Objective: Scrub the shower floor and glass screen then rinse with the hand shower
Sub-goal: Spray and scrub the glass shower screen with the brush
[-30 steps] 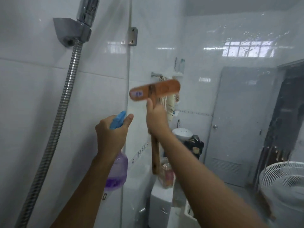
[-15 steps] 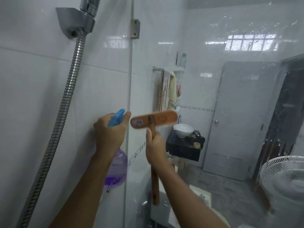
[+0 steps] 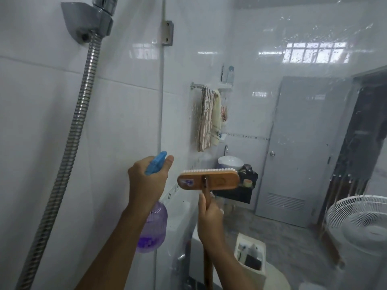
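Gripped the brush (image 3: 208,181) in the right hand (image 3: 210,220), bristles toward the glass (image 3: 272,122) below the towel (image 3: 206,120), clutched the bottle (image 3: 152,227) in the left hand (image 3: 146,181); likely needed flat, even pressure and overlapping strokes.

Two hands (image 3: 146,181) (image 3: 210,216), one spray bottle (image 3: 152,229), one scrub brush (image 3: 209,181), one shower hose (image 3: 71,132), one fan (image 3: 360,227).

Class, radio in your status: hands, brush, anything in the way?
Left hand grips spray bottle. Right hand grips brush, head at glass screen. Shower hose left, apart from brush.
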